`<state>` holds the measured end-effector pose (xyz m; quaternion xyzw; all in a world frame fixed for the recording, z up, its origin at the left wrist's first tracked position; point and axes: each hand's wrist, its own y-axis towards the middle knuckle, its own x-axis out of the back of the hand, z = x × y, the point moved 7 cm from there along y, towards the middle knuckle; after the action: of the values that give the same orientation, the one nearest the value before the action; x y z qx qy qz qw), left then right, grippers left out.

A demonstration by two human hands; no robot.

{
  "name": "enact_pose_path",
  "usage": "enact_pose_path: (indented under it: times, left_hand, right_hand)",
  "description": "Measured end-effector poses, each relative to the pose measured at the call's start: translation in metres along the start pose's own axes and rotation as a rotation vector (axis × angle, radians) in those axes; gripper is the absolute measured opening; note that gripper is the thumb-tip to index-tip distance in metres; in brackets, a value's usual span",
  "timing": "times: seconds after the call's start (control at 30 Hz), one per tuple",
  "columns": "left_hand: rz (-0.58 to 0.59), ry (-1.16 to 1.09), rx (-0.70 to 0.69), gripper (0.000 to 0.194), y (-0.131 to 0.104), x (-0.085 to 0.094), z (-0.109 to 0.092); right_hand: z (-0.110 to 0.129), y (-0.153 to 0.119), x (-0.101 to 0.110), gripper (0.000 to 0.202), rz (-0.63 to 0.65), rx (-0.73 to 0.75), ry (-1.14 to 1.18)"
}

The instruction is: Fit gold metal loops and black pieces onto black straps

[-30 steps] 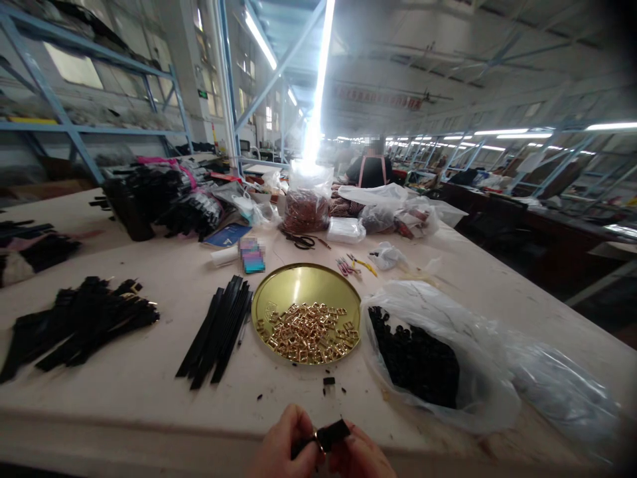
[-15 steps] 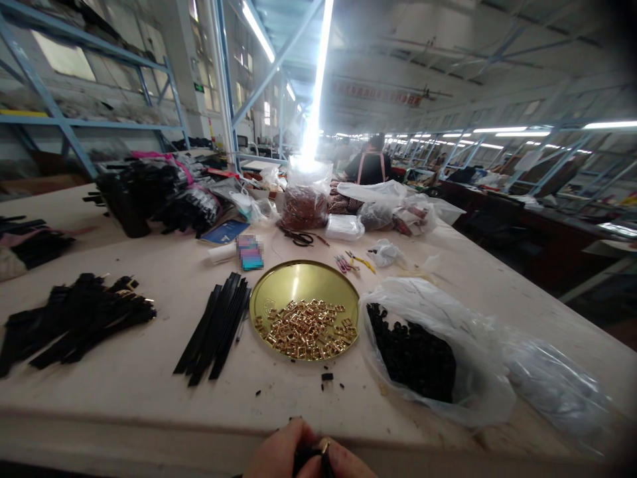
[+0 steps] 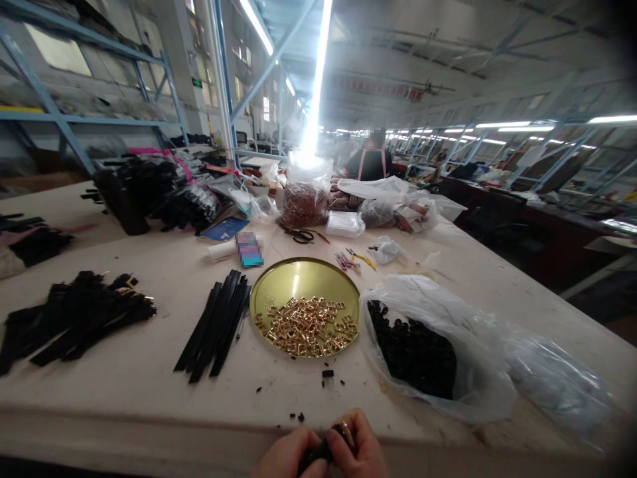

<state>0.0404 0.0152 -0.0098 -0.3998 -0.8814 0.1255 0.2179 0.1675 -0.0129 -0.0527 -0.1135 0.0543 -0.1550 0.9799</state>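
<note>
At the table's front edge, my left hand (image 3: pixel 287 454) is closed around a black strap (image 3: pixel 318 451), most of it hidden by my fingers. My right hand (image 3: pixel 362 446) sits against it, pinching the strap's end, where a small gold buckle (image 3: pixel 347 431) shows between thumb and fingers. Beyond my hands is a round gold tray (image 3: pixel 283 273) with a heap of small gold buckles (image 3: pixel 303 325). Left of the tray lies a bundle of flat black straps (image 3: pixel 213 328). To its right, an open plastic bag (image 3: pixel 480 372) holds many small black pieces (image 3: pixel 418 355).
A pile of black straps with gold buckles (image 3: pixel 79 318) lies at the left. Behind the tray are pliers (image 3: pixel 361 259), black scissors (image 3: pixel 298 234), and filled plastic bags (image 3: pixel 304 202). Small black bits (image 3: pixel 327 374) are scattered before the tray. A person (image 3: pixel 371 162) is farther back.
My hands have shifted slightly right, and my right hand has risen and turned, showing more of the gold buckle. Small black bits near the front edge are now uncovered.
</note>
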Motion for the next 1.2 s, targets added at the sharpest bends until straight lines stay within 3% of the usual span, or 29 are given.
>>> enact_pose_path:
  times: [0.17,0.27,0.37,0.6,0.73,0.83,0.97,1.07,1.2]
  left_hand:
    - [0.012,-0.013,0.011,0.020,0.002,0.001,0.005]
    - [0.058,-0.134,0.046,0.029,-0.001,0.001,0.010]
    - [0.012,-0.212,0.137,0.024,-0.003,0.004,0.016]
    - [-0.027,-0.349,0.199,0.023,0.000,-0.008,0.019]
    - [-0.018,-0.322,0.188,0.023,0.000,-0.009,0.018]
    - [0.020,-0.267,0.230,0.025,-0.006,-0.005,0.016]
    - [0.036,-0.204,0.338,0.012,-0.013,-0.003,0.018]
    - [0.038,-0.205,0.319,0.011,-0.009,-0.008,0.019]
    - [0.035,-0.156,0.294,0.010,-0.002,-0.012,0.022]
  right_hand:
    - [-0.003,-0.005,-0.015,0.056,0.184,-0.123,0.051]
    - [0.003,-0.004,-0.010,0.049,0.116,-0.029,-0.077]
    - [0.013,-0.008,-0.005,0.046,0.001,0.121,-0.236]
    - [0.019,-0.016,-0.011,0.036,0.145,0.226,-0.412]
    - [0.021,-0.016,-0.006,0.026,0.142,0.283,-0.551]
    - [0.016,-0.015,-0.005,0.026,0.150,0.251,-0.520]
    - [0.012,-0.014,-0.006,0.028,0.142,0.211,-0.464]
    - [0.017,-0.015,-0.004,0.026,0.156,0.241,-0.492]
    - [0.023,-0.017,-0.004,0.022,0.293,0.249,-0.619]
